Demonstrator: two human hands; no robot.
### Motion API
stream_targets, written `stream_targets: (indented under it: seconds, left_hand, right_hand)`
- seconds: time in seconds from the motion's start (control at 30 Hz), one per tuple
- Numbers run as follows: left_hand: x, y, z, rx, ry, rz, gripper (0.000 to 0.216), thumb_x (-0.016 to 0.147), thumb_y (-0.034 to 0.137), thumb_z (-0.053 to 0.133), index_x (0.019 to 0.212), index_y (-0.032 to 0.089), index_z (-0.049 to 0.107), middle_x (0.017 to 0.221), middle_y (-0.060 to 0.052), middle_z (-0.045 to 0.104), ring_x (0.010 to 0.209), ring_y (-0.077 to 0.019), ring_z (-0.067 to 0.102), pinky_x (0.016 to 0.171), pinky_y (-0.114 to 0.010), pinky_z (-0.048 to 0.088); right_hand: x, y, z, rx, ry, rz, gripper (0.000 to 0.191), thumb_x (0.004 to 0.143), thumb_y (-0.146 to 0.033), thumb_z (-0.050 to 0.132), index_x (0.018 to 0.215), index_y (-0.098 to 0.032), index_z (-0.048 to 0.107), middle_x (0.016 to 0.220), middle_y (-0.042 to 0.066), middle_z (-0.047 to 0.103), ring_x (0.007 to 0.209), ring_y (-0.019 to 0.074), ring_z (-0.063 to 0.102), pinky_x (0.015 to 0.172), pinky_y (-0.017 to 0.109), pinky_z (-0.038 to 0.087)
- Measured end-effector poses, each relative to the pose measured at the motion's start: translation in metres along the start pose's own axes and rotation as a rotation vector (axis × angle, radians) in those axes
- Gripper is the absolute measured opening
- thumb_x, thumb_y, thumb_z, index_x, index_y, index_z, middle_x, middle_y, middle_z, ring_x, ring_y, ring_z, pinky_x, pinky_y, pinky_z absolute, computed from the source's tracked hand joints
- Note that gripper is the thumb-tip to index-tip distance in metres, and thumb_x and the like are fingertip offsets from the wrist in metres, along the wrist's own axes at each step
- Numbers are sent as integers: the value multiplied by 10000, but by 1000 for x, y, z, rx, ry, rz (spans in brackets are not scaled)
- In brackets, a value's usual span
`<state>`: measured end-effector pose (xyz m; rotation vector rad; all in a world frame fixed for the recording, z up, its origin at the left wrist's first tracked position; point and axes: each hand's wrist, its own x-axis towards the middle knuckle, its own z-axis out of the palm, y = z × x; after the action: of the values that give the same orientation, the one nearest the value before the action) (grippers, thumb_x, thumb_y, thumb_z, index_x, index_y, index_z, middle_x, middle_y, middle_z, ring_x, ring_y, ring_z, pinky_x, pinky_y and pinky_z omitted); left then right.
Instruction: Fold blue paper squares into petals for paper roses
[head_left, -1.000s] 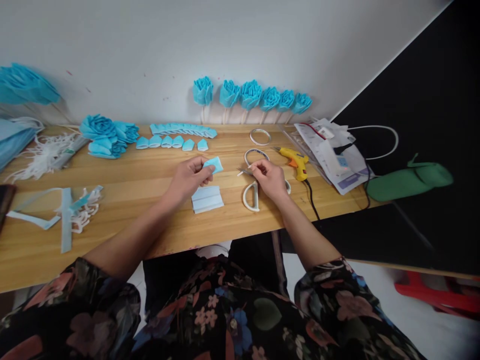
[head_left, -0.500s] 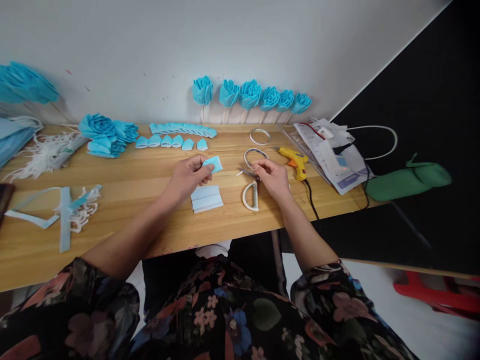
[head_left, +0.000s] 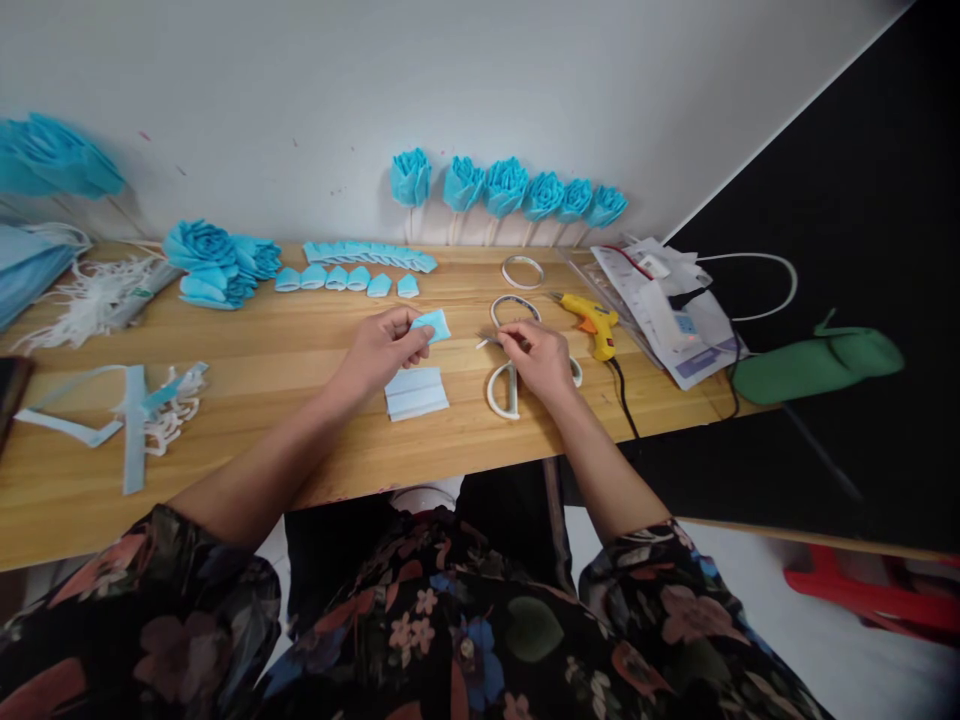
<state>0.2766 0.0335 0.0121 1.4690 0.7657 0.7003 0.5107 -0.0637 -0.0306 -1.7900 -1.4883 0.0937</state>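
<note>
My left hand pinches a small folded light-blue fabric piece between thumb and fingers. Just below it on the table lies a flat pale-blue pleated piece. My right hand is closed in a pinch over the scissors; what its fingertips hold, if anything, is too small to tell. The scissors have white handles and lie on the table, partly hidden under that hand. A roll of tape lies just beyond my right fingers, with a second ring behind it.
A yellow glue gun lies to the right, near papers and a green bottle. Blue flowers on sticks lean on the wall. Folded blue pieces form rows at the back. Cut strips lie left.
My right hand has shifted slightly left over the scissors, covering their pivot and uncovering part of the second handle. My left hand still holds the folded piece, now tilted a little differently.
</note>
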Motion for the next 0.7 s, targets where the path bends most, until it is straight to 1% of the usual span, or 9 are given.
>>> stream_targets:
  seconds: [0.2, 0.43, 0.57, 0.7]
  left_hand:
    - [0, 3, 0, 8, 2, -20, 155, 815, 250, 682, 725, 176, 579, 608, 12, 612, 531, -83, 516, 555, -217, 436]
    - [0, 3, 1, -5, -6, -11, 171, 826, 244, 671, 707, 175, 569, 600, 16, 605, 518, -75, 502, 545, -211, 426]
    - [-1, 3, 1, -7, -3, -7, 144, 820, 249, 676, 735, 174, 587, 609, 12, 613, 527, -81, 514, 546, -214, 432]
    - [-2, 2, 1, -15, 1, 2, 147, 805, 280, 692, 756, 179, 597, 616, 11, 620, 529, -87, 520, 546, -220, 439]
  right_hand:
    - [3, -1, 1, -88, -30, -48, 133, 871, -278, 625, 873, -223, 745, 844, 50, 724, 750, 198, 633, 745, 329, 495]
    - [6, 3, 4, -107, -33, -31, 134, 860, -224, 596, 823, -208, 724, 831, 56, 721, 760, 199, 631, 734, 322, 468]
    - [9, 5, 4, -56, -43, 20, 123, 846, -224, 595, 798, -204, 706, 822, 45, 721, 752, 190, 625, 734, 317, 461]
    - [11, 7, 2, 105, -27, 134, 154, 856, -284, 587, 795, -197, 699, 798, 26, 722, 748, 178, 627, 743, 316, 472]
